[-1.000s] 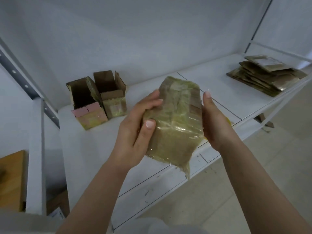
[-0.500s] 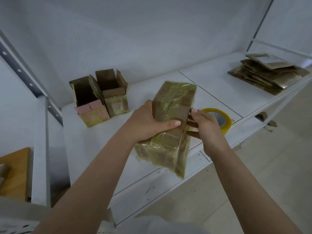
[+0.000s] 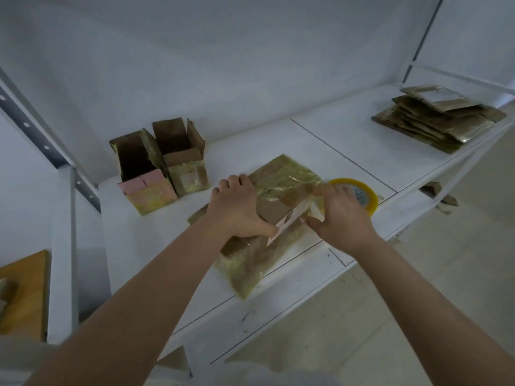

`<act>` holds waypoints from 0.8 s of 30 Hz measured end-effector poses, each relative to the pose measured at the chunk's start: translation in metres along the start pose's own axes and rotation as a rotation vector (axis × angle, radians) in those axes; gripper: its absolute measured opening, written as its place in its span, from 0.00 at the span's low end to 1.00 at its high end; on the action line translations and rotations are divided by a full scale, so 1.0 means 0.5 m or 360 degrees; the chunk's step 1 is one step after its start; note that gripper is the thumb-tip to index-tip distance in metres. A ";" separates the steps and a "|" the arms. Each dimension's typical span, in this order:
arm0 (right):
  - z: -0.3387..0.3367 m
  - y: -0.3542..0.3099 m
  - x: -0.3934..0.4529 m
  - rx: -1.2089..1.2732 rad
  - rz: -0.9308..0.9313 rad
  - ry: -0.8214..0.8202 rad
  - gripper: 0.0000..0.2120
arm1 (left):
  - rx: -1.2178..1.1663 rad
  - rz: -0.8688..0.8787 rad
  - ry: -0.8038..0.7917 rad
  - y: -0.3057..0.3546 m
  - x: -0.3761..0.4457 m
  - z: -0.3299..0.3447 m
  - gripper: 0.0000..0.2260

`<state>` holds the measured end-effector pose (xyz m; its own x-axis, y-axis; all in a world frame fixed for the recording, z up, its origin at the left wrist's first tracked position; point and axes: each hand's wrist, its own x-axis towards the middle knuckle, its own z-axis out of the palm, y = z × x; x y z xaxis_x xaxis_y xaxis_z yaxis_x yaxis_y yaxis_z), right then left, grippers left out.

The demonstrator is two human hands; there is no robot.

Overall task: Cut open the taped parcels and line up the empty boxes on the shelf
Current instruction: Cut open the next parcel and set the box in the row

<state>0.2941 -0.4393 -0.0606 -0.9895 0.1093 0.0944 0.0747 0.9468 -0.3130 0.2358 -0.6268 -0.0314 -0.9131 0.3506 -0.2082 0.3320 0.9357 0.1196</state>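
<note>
Right grip (image 3: 338,215) partly hiding tape roll (image 3: 362,195)

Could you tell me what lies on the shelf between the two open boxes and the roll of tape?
In the head view, the taped parcel lies between the open boxes and the tape roll, with the left hand and right hand on it.
</note>
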 end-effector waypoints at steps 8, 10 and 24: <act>-0.113 -0.005 0.064 -0.0476 -0.0715 -0.0116 0.60 | 0.0462 0.0531 -0.0029 -0.027 -0.031 -0.106 0.55; -0.131 -0.021 0.071 -0.0518 -0.0788 -0.0441 0.69 | 0.0519 0.0654 -0.0009 -0.027 -0.032 -0.115 0.55; -0.095 -0.060 0.048 0.0115 0.0191 -0.0224 0.48 | -0.0925 0.0270 0.0509 -0.031 -0.068 -0.046 0.23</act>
<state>0.2739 -0.4508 -0.0038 -0.9819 0.1720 -0.0795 0.1894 0.9048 -0.3815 0.2564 -0.6543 -0.0039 -0.9144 0.3776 0.1455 0.3770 0.6641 0.6456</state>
